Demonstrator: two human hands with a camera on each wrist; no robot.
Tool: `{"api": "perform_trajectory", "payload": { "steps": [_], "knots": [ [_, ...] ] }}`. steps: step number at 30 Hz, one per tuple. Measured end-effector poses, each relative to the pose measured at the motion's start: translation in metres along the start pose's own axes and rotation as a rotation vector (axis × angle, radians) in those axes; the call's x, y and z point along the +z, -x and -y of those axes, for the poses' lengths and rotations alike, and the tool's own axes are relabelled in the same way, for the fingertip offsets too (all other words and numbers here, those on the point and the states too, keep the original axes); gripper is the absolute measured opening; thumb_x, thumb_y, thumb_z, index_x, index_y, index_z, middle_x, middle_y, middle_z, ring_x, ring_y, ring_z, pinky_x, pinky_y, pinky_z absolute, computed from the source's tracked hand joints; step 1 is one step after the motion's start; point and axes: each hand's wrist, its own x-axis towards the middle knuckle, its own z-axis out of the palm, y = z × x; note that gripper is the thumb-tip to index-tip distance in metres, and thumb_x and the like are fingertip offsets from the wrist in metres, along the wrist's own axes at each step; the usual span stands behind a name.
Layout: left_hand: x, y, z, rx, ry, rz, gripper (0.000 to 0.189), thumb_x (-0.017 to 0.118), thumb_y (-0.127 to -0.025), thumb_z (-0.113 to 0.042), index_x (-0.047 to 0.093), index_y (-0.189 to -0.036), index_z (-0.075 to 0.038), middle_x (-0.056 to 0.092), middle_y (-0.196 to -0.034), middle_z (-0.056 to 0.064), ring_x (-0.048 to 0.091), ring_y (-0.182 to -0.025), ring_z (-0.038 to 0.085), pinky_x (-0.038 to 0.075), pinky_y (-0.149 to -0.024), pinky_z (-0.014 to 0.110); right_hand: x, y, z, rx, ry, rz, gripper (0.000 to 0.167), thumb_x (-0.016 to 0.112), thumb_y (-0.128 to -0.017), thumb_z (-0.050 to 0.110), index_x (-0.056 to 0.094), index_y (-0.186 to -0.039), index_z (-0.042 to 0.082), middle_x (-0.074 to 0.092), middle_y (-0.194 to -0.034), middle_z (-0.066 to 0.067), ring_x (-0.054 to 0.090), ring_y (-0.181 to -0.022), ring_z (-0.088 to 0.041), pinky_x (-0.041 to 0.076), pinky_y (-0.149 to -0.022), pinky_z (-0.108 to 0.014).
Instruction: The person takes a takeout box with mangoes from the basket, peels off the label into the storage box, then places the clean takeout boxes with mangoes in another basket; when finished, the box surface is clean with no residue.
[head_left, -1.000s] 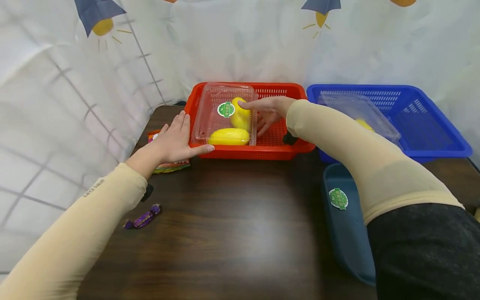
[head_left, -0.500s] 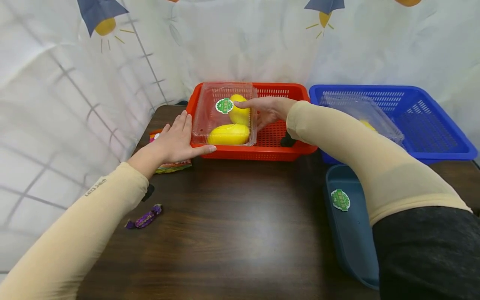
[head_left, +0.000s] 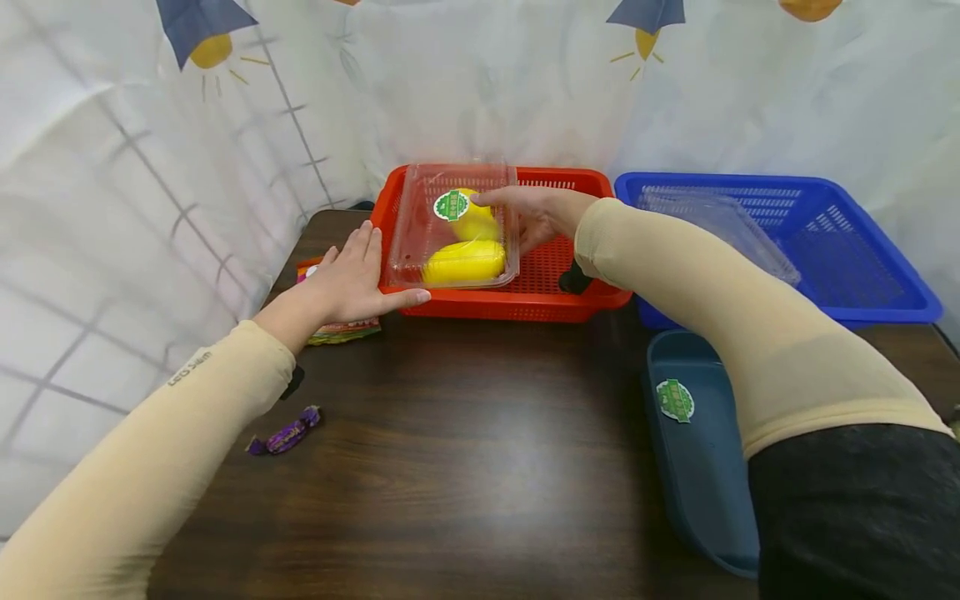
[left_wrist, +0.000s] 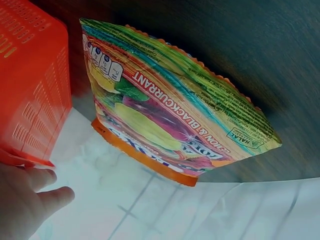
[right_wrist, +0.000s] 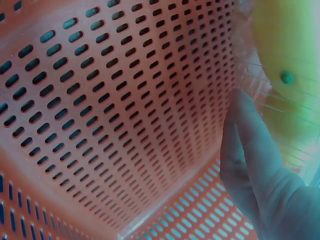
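My right hand (head_left: pixel 536 215) grips the right side of a clear plastic box (head_left: pixel 420 196), thumb on the lid and fingers down its side wall. Two yellow fruits (head_left: pixel 465 262) show through the lid, which bears a round green label (head_left: pixel 451 205). The box sits in the left part of a red basket (head_left: pixel 495 307). My left hand (head_left: pixel 345 279) lies with straight fingers against the basket's left rim, thumb spread along the front. In the left wrist view, a colourful snack bag (left_wrist: pixel 160 110) stands beside that basket. The right wrist view shows my fingers against the clear wall near a yellow fruit (right_wrist: pixel 285 45).
A blue basket (head_left: pixel 862 310) to the right holds another clear plastic box (head_left: pixel 705 218). Before it stands a dark blue tray (head_left: pixel 701 467) with a green label. A purple-wrapped candy (head_left: pixel 287 433) lies on the brown table (head_left: pixel 465 467) near my left forearm.
My right hand has closed onto the box's right side. The box has shifted slightly right and up in view, and the fruits in it have moved a little. The left hand stays put.
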Motion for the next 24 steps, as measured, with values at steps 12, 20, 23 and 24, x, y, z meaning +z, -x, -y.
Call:
{"api": "perform_trajectory", "payload": {
  "steps": [12,20,23,24],
  "knots": [
    [0.000,-0.009,0.005,0.008,-0.001,0.002,0.131,0.038,-0.085,-0.089,-0.012,-0.158,0.008,-0.011,-0.169,0.029,-0.002,-0.157,0.049,0.009,-0.122,0.072,-0.020,0.036,0.005,-0.148,-0.048,0.031,0.062,0.061,-0.099,0.048,0.033,-0.149,0.025,0.050,-0.139,0.001,0.052,-0.126,-0.021,0.043,-0.117,-0.048],
    [0.001,-0.011,0.020,0.002,0.018,-0.003,0.135,0.036,-0.082,-0.093,-0.013,-0.158,0.009,-0.012,-0.169,0.029,-0.002,-0.156,0.051,0.008,-0.122,0.073,-0.024,0.073,0.001,-0.299,-0.001,0.094,0.052,0.048,-0.105,0.045,0.032,-0.149,0.024,0.050,-0.136,0.001,0.050,-0.129,-0.022,0.040,-0.119,-0.053],
    [0.001,-0.013,0.026,-0.002,0.018,-0.010,0.136,0.037,-0.082,-0.092,-0.012,-0.158,0.009,-0.011,-0.168,0.030,-0.002,-0.156,0.050,0.008,-0.121,0.073,-0.018,0.088,-0.008,-0.345,-0.002,0.094,0.050,0.046,-0.106,0.044,0.033,-0.149,0.022,0.051,-0.137,0.000,0.051,-0.131,-0.022,0.043,-0.117,-0.051],
    [0.001,-0.013,0.028,-0.001,0.017,-0.015,0.135,0.038,-0.083,-0.091,-0.012,-0.158,0.010,-0.011,-0.168,0.031,-0.002,-0.156,0.050,0.009,-0.121,0.074,-0.015,0.093,-0.012,-0.360,0.000,0.085,0.050,0.045,-0.106,0.045,0.033,-0.149,0.022,0.051,-0.137,0.000,0.051,-0.131,-0.022,0.044,-0.116,-0.050]
  ]
}}
